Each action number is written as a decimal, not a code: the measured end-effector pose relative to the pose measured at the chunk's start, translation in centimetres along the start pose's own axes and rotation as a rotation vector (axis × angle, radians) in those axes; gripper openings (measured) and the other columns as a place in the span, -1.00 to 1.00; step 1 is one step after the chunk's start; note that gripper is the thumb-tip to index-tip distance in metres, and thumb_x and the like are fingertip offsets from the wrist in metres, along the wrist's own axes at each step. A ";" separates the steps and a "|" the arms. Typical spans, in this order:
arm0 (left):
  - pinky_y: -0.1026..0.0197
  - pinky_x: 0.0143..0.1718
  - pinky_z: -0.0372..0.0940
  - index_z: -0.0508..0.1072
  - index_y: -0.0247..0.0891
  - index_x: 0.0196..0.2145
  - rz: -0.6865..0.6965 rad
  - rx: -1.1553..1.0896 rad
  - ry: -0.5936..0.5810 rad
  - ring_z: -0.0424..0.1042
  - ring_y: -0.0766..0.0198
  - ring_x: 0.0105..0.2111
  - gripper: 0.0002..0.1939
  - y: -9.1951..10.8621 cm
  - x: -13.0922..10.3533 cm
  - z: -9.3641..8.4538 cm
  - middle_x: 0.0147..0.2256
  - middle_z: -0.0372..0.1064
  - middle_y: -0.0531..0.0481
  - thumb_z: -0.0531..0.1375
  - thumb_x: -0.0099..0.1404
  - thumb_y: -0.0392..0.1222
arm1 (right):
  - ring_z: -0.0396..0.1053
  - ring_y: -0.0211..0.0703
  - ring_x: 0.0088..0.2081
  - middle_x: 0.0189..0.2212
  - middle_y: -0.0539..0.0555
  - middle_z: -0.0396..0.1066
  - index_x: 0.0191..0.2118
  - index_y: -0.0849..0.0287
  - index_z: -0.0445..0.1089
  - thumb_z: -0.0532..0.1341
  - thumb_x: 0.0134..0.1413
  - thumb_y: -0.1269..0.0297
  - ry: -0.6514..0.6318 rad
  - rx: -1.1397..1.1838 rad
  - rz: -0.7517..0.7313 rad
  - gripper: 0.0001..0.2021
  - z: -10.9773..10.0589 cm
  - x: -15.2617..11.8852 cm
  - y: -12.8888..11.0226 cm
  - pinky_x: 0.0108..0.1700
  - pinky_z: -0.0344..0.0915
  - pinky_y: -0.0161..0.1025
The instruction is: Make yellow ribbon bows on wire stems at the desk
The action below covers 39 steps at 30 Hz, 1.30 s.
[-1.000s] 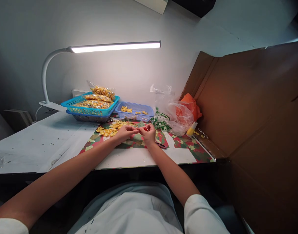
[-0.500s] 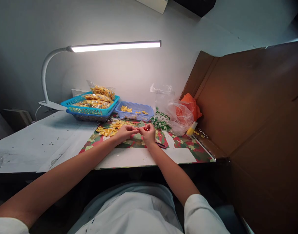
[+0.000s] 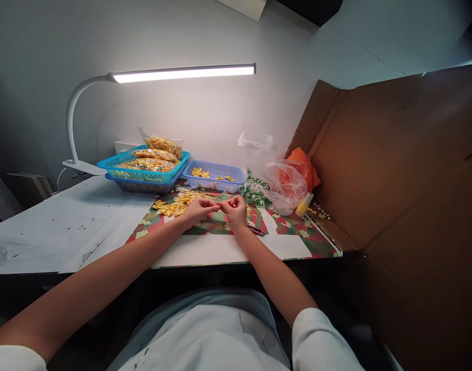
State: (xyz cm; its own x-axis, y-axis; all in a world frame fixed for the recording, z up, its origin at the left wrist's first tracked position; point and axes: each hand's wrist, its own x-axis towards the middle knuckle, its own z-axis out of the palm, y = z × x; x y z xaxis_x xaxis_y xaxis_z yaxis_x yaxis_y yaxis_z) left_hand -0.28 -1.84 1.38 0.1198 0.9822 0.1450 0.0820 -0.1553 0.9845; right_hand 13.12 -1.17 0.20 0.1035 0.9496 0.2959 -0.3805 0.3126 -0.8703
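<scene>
My left hand [image 3: 200, 210] and my right hand [image 3: 236, 210] meet fingertip to fingertip over the patterned sheet [image 3: 211, 226]. Both are closed in a pinch around a small red piece [image 3: 231, 205], mostly covered by the fingers. Just left of my left hand lies a loose pile of yellow bow-shaped pieces [image 3: 170, 207], with thin sticks behind it. A pink-handled tool [image 3: 256, 230] rests on the sheet, right beside my right wrist.
Behind are a turquoise basket [image 3: 133, 176] with bagged yellow pieces and a blue basket [image 3: 215, 183]. Plastic bags [image 3: 286, 185], a yellow bottle [image 3: 303, 205] and a tall cardboard panel [image 3: 406, 165] stand right. A lamp [image 3: 185, 73] hangs above.
</scene>
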 end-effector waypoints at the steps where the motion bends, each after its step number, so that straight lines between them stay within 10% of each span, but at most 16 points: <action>1: 0.33 -0.61 0.11 0.50 -0.31 -0.57 0.004 0.004 -0.002 0.21 0.40 -0.63 -0.61 0.1 0.0 0.0 -0.60 0.38 0.06 0.43 -0.23 0.06 | 0.48 -0.15 -0.43 -0.62 -0.18 0.22 -0.53 0.06 -0.05 0.32 -0.36 0.31 -0.005 0.005 -0.005 -0.58 0.0 0.0 -0.1 -0.31 0.41 -0.22; 39: 0.33 -0.58 0.14 0.57 -0.31 -0.43 -0.017 -0.007 -0.063 0.27 0.39 -0.60 -0.60 -0.6 0.3 -0.3 -0.53 0.48 0.00 0.44 -0.19 0.01 | 0.34 -0.26 -0.50 -0.67 -0.17 0.16 -0.61 0.09 0.02 0.29 -0.33 0.35 -0.017 -0.123 -0.110 -0.66 -0.6 -0.1 -0.4 -0.39 0.30 -0.30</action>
State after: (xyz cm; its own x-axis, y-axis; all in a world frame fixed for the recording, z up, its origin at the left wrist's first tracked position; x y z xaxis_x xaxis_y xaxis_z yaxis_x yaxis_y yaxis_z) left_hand -0.56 -1.38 0.87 0.1808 0.9760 0.1215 0.0775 -0.1372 0.9875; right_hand 13.77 -1.39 0.28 0.1222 0.9092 0.3981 -0.2519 0.4164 -0.8736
